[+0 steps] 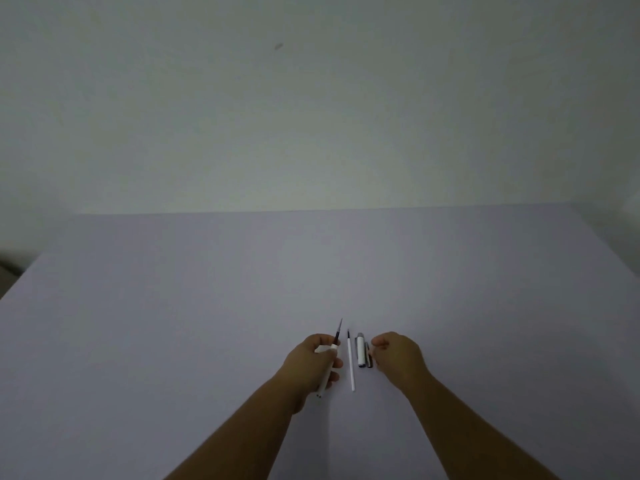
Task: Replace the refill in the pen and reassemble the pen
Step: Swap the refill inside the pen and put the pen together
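A pale lilac table [173, 341] meets a plain off-white wall [311, 116] bearing one small dark smudge [278, 46], perhaps a stain

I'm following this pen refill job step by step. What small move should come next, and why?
Probably the right hand reaches for the small dark tip piece beside the cap: the left hand holds the barrel with a refill sticking out, uncovered.

Left hand [313, 363] clenched in a grip; right hand [398, 356] loosely curled, empty.

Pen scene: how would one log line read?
left hand: holds pen barrel | spare refill: on table | cap: on table | right hand: empty
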